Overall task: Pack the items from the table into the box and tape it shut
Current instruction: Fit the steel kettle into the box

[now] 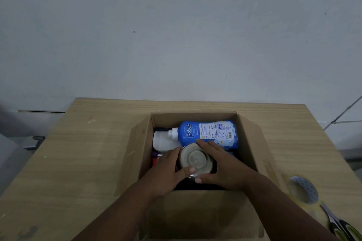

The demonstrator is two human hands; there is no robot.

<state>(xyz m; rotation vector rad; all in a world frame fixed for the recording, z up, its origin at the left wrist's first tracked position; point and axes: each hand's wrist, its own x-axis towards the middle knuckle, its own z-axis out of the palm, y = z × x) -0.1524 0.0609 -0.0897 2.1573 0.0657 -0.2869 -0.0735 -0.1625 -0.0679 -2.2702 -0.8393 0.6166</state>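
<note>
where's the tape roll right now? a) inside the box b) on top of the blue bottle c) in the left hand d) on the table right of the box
d: the tape roll lies on the table to the right of the box, beside the scissors, while the left hand and right hand both grip a round can inside the box.

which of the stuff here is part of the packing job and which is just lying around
Part of the job: cardboard box; blue bottle; white container; round metal tin, gripped by left hand and right hand; tape roll; scissors, likely for the tape.

Just lying about: dark metal piece on the floor.
</note>
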